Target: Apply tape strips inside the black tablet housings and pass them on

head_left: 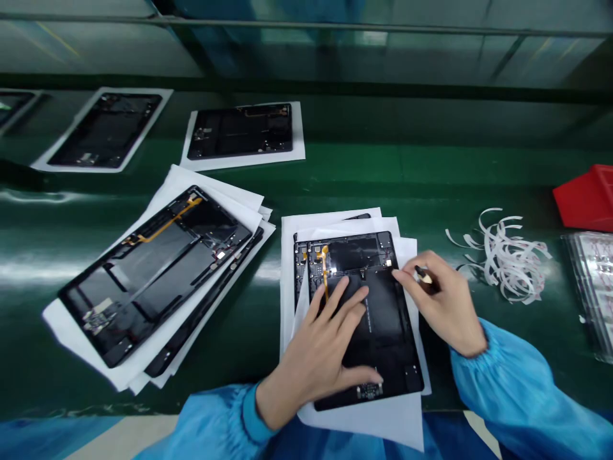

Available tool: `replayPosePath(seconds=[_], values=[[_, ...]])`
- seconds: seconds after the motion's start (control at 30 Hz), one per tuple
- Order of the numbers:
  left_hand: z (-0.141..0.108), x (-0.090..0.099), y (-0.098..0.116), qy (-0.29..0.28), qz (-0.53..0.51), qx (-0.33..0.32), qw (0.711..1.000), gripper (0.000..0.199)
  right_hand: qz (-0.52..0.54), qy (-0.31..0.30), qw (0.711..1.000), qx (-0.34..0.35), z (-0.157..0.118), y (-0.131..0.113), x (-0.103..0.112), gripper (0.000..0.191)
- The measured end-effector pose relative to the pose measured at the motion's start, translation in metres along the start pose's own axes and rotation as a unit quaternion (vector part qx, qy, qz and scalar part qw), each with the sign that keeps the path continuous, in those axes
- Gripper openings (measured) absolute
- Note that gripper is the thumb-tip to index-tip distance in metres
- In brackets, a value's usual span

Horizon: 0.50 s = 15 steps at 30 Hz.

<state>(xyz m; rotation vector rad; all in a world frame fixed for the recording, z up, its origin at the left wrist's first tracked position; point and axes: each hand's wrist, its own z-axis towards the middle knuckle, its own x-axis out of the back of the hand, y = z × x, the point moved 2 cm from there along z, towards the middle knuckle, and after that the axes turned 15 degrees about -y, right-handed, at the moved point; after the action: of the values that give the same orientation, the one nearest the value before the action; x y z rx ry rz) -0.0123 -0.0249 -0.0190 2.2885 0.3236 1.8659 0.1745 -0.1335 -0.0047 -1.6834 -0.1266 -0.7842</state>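
Observation:
A black tablet back housing lies in front of me on white sheets, with an orange flex cable near its upper left. My left hand rests flat on the housing, fingers spread, holding nothing. At the housing's right edge, my right hand is closed, its thumb and forefinger pinched together. A short pen-like tool with a black end sticks out of its curled fingers. Whether anything small sits between the right fingertips cannot be made out. Another housing is partly covered beneath the top one.
To the left, a stack of housings lies between white sheets. Two more housings, a middle one and a left one, lie farther back. On the right are curled white strips, a red bin and clear plastic trays.

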Motion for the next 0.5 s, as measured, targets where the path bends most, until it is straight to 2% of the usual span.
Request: replayPosePath(seconds=[0.07,0.17,0.27,0.33,0.4,0.47,0.5], values=[[0.01,0.005,-0.01,-0.007,-0.028,0.005,1.0,0.073,-0.069,-0.035,0.995,-0.06,-0.024,0.006,0.006,0.019],[0.016,0.007,-0.015,-0.025,-0.067,0.006,0.997,0.054,-0.08,-0.115,0.98,-0.144,-0.057,0.015,-0.001,0.03],[0.014,0.015,-0.018,-0.037,-0.112,-0.003,0.993,0.042,-0.039,-0.158,0.972,-0.17,-0.072,0.014,-0.013,0.036],[0.011,0.032,-0.031,-0.011,-0.151,0.004,0.988,0.039,-0.005,-0.16,0.972,-0.172,-0.074,0.01,-0.017,0.039],[0.01,0.061,-0.06,0.068,-0.179,0.041,0.981,0.038,0.023,-0.146,0.974,-0.172,-0.075,0.006,-0.017,0.04],[0.011,0.094,-0.106,0.161,-0.191,0.112,0.962,0.039,0.039,-0.13,0.974,-0.181,-0.079,0.008,-0.018,0.036],[0.013,0.109,-0.134,0.184,-0.202,0.161,0.948,0.038,0.039,-0.122,0.973,-0.19,-0.082,0.012,-0.019,0.033]])
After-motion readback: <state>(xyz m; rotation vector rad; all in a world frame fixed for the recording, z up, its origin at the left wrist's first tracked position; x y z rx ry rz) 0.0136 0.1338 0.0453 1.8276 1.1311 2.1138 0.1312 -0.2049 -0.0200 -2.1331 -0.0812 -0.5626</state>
